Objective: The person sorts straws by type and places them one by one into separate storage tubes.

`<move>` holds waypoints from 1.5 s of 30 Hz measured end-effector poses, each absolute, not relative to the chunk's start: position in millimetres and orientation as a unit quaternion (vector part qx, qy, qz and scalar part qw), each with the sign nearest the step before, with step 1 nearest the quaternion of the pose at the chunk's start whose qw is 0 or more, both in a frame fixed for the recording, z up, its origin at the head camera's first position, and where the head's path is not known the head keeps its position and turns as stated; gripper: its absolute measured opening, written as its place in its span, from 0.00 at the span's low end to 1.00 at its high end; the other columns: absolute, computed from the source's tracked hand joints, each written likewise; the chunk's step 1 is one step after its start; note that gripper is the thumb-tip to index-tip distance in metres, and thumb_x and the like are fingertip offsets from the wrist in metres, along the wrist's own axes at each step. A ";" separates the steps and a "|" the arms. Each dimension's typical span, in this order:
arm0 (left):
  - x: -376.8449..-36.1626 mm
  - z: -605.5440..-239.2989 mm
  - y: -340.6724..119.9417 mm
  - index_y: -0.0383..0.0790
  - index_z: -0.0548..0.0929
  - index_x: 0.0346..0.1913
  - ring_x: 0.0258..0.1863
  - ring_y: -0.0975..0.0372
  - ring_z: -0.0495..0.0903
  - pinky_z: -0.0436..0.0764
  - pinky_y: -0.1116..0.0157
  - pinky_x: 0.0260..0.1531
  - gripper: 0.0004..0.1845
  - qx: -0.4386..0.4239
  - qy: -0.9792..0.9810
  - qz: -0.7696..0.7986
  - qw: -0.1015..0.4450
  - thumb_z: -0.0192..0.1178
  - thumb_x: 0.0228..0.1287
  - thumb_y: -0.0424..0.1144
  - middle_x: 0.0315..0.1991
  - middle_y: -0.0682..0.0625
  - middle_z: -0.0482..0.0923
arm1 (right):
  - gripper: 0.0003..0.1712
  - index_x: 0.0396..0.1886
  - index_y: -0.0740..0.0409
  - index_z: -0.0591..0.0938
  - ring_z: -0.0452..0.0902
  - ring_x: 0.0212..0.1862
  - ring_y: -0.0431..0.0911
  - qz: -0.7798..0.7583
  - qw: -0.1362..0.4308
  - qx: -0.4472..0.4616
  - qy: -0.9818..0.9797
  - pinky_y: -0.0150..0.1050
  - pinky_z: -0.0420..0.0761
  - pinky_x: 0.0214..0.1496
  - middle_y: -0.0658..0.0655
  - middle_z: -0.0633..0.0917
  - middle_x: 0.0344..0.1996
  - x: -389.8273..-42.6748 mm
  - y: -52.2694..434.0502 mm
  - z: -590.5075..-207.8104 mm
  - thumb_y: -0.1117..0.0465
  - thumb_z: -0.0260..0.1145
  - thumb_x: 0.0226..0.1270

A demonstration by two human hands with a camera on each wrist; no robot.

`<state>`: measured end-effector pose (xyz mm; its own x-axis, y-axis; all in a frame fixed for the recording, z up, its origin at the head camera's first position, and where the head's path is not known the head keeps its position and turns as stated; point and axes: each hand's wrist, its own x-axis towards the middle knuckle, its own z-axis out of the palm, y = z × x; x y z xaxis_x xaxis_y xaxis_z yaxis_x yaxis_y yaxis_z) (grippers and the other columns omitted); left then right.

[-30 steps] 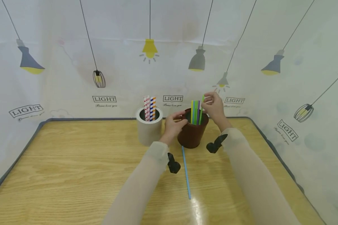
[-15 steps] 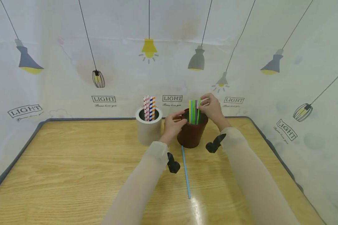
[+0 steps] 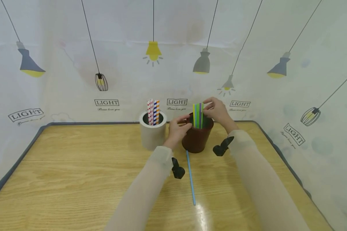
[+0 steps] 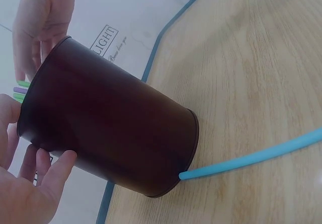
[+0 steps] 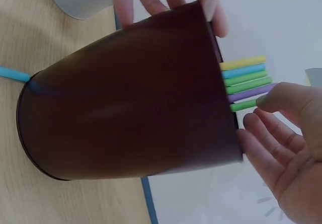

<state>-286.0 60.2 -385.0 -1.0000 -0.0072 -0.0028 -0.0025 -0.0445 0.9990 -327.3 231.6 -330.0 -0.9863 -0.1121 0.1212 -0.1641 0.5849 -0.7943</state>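
A dark brown bin [image 3: 195,141] stands upright on the table with several coloured straws [image 3: 197,118] in it: yellow, blue, green and purple. My left hand [image 3: 177,131] holds the bin's left side near the rim. Above the rim on the right, my right hand [image 3: 218,112] pinches the top of a green straw [image 5: 245,105] that leans beside the purple one. The right wrist view shows its other fingers close to the rim. On the table, a light blue straw [image 3: 190,176] lies with its far end at the bin's base. The straws' lower ends are hidden inside the bin.
Left of the brown bin stands a white round container [image 3: 153,138] holding several patterned straws [image 3: 153,112], dotted and striped. Behind both, a wall covering [image 3: 127,77] printed with lamps rises at the table's dark edge [image 3: 75,123]. The wooden table [image 3: 89,173] stretches toward the front.
My right hand has moved left and slightly down with the green straw, bringing it against the other straws. My left hand stays on the bin; the blue straw has not moved.
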 end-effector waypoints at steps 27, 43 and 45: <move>-284.7 -385.3 60.6 0.41 0.82 0.51 0.36 0.61 0.77 0.74 0.72 0.19 0.21 0.004 -0.686 -0.728 0.004 0.61 0.51 0.28 0.43 0.44 0.76 | 0.20 0.53 0.70 0.72 0.77 0.36 0.49 0.456 -0.095 0.129 -0.876 0.48 0.81 0.35 0.71 0.77 0.41 -263.0 264.2 -319.4 0.66 0.60 0.63; -284.5 -384.8 60.2 0.42 0.81 0.52 0.42 0.57 0.78 0.80 0.57 0.34 0.21 0.003 -0.691 -0.723 -0.010 0.61 0.52 0.29 0.46 0.43 0.76 | 0.17 0.48 0.72 0.74 0.77 0.36 0.51 0.491 -0.113 0.135 -0.853 0.51 0.81 0.32 0.71 0.77 0.38 -233.5 259.0 -380.2 0.68 0.59 0.60; -284.8 -385.5 60.3 0.42 0.81 0.52 0.42 0.57 0.78 0.80 0.57 0.34 0.21 0.005 -0.691 -0.723 -0.009 0.61 0.52 0.29 0.45 0.43 0.76 | 0.18 0.50 0.71 0.74 0.77 0.37 0.54 0.496 -0.124 0.130 -0.849 0.50 0.81 0.32 0.70 0.77 0.38 -231.8 256.8 -389.0 0.68 0.59 0.60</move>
<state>-284.8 60.3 -385.5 -0.9998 0.0070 -0.0198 -0.0201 -0.0458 0.9987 -231.8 256.8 -389.0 -0.9353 -0.3442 -0.0825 -0.0971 0.4737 -0.8753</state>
